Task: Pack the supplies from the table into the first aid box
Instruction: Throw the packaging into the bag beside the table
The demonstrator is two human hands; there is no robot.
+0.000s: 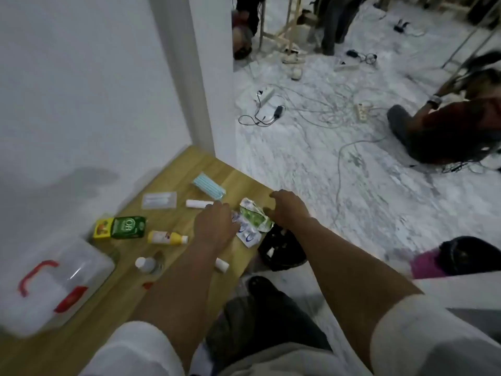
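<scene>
A clear plastic first aid box [51,283] with a red handle and red latch stands shut at the table's left end. On the wooden table [89,332] lie a green carton [128,227], a yellow box [102,227], a yellow bottle [166,237], a clear bottle with a white cap [146,264], a white tube [196,203], a pack of blue masks [209,186], a clear packet [159,200] and a white roll [222,265]. My left hand [215,226] rests palm down beside crumpled sachets [253,221]. My right hand [290,210] hovers at their right, fingers spread.
A white wall runs behind the table. Beyond the table's right edge the marble floor carries tangled cables and power strips [267,95]. A black bag [282,251] sits on the floor by the table. People sit and stand farther off at the right and back.
</scene>
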